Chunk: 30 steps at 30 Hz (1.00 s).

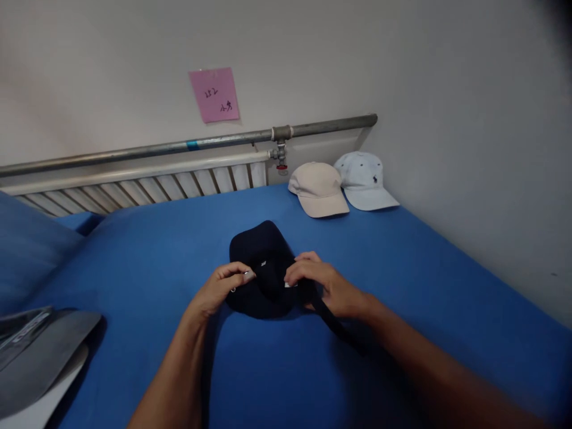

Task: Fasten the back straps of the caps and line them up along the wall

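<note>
A dark navy hat [259, 241] lies on the blue surface [277, 369] in front of me, its inside turned up and a small pale label showing there. My left hand [223, 289] pinches the left edge of its opening between thumb and fingers. On the opposite side, my right hand [328, 283] is closed on the rim, beside a small white tag [290, 285]. From under my right hand a black strap [333, 322] runs down toward the lower right. A second dark band hangs below my left wrist; its ends are hidden.
A beige cap [318, 185] and a light blue cap [364, 179] sit side by side at the back right. Grey and white caps [49, 357] are stacked at the lower left. Behind are a radiator [179, 182], a pipe [223, 141] with a red-handled valve, and a pink note [214, 95].
</note>
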Tool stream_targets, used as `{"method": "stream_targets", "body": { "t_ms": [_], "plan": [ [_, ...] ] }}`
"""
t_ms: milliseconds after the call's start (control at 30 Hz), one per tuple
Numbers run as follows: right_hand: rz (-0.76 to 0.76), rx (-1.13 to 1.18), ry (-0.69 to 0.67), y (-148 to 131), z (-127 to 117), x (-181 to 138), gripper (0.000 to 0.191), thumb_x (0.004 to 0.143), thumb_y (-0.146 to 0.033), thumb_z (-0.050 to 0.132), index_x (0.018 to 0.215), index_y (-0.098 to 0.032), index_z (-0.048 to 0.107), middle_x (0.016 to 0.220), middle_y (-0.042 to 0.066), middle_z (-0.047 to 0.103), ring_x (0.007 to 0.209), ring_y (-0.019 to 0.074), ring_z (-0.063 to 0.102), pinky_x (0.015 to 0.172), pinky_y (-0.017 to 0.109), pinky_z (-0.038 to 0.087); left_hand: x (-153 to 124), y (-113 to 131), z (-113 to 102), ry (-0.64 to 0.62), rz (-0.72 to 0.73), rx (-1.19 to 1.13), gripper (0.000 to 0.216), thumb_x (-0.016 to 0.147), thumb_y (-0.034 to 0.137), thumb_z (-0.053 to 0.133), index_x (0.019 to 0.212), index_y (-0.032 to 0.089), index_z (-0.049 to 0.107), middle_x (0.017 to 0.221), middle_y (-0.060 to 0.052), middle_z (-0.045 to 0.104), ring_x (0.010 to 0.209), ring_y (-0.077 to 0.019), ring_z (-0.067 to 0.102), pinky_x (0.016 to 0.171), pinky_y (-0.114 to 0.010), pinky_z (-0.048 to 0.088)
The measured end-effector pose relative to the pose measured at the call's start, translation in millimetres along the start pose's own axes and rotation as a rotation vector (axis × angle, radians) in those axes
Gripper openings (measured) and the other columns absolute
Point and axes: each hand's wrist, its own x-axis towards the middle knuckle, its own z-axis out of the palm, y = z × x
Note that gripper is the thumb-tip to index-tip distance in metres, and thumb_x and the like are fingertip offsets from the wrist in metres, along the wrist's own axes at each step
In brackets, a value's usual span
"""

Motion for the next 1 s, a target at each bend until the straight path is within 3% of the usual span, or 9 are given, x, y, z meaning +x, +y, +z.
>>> {"method": "stream_targets", "body": {
  "t_ms": [100, 200, 333, 500, 600, 700, 833, 1000],
  "plan": [
    [-0.038, 0.082, 0.01, -16, 0, 1, 0.021, 0.073, -0.009, 0.057, 0.089, -0.02, 0.061, 0.094, 0.005, 0.069, 0.091, 0.0178, 0.063, 0.089, 0.037, 0.045, 2, -1, -1, 0.027, 0.027, -0.044, 0.01, 0.067, 0.025, 0.071, 0.073, 0.018, 0.074, 0.071, -0.002, 0.066, 0.062, -0.0121, 0.054, 0.058, -0.021, 0.04],
    [0.023, 0.093, -0.051, -29, 2, 0, 0.019, 0.075, -0.008, 0.053, 0.086, -0.019, 0.064, 0.087, 0.003, 0.07, 0.082, 0.0151, 0.063, 0.078, 0.03, 0.048, -1, 0, 1, -0.025, -0.033, -0.096, 0.014, 0.068, 0.029, 0.073, 0.074, 0.017, 0.073, 0.069, -0.003, 0.066, 0.059, -0.0124, 0.056, 0.057, -0.022, 0.042],
    [0.311, 0.232, -0.108, -32, 11, -1, 0.008, 0.081, -0.019, 0.056, 0.08, -0.017, 0.063, 0.07, 0.0, 0.064, 0.061, 0.0104, 0.057, 0.059, 0.022, 0.044, -8, 6, 6, -0.08, -0.087, -0.184, 0.017, 0.066, 0.03, 0.075, 0.073, 0.015, 0.07, 0.068, -0.002, 0.066, 0.053, -0.0106, 0.055, 0.051, -0.02, 0.04],
    [0.615, 0.583, -0.208, -20, 30, -4, 0.016, 0.082, -0.02, 0.051, 0.093, -0.017, 0.063, 0.062, -0.003, 0.058, 0.053, 0.0078, 0.051, 0.05, 0.019, 0.039, -10, 11, 9, -0.125, -0.084, -0.294, 0.021, 0.061, 0.027, 0.078, 0.074, 0.015, 0.066, 0.064, -0.001, 0.065, 0.05, -0.009, 0.053, 0.047, -0.018, 0.037],
    [0.628, 0.595, -0.235, -17, 39, -5, 0.016, 0.081, -0.019, 0.054, 0.093, -0.017, 0.065, 0.062, -0.005, 0.054, 0.054, 0.0063, 0.047, 0.052, 0.018, 0.037, -9, 10, 9, -0.13, -0.088, -0.317, 0.022, 0.061, 0.025, 0.079, 0.073, 0.015, 0.064, 0.064, 0.0, 0.065, 0.051, -0.0079, 0.054, 0.049, -0.017, 0.039],
    [0.58, 0.575, -0.163, -20, 41, -3, 0.015, 0.08, -0.018, 0.057, 0.091, -0.017, 0.066, 0.068, -0.003, 0.056, 0.059, 0.0064, 0.049, 0.056, 0.019, 0.038, -7, 7, 8, -0.098, -0.106, -0.328, 0.021, 0.063, 0.024, 0.078, 0.075, 0.016, 0.063, 0.065, 0.002, 0.066, 0.051, -0.0062, 0.054, 0.05, -0.016, 0.039],
    [0.608, 0.763, -0.064, -24, 29, -1, 0.009, 0.078, -0.02, 0.057, 0.085, -0.017, 0.063, 0.069, -0.001, 0.062, 0.064, 0.0104, 0.059, 0.062, 0.024, 0.044, -6, 5, 8, -0.048, -0.119, -0.336, 0.021, 0.063, 0.023, 0.079, 0.076, 0.017, 0.064, 0.066, 0.003, 0.067, 0.05, -0.0051, 0.054, 0.049, -0.015, 0.038],
    [0.593, 0.75, -0.151, -30, 14, 1, 0.024, 0.07, -0.02, 0.069, 0.094, -0.018, 0.066, 0.072, -0.002, 0.062, 0.064, 0.0096, 0.057, 0.061, 0.024, 0.044, -7, 6, 9, -0.064, -0.135, -0.302, 0.018, 0.065, 0.024, 0.077, 0.075, 0.016, 0.064, 0.064, 0.003, 0.066, 0.049, -0.0049, 0.054, 0.047, -0.015, 0.038]
  ]
}}
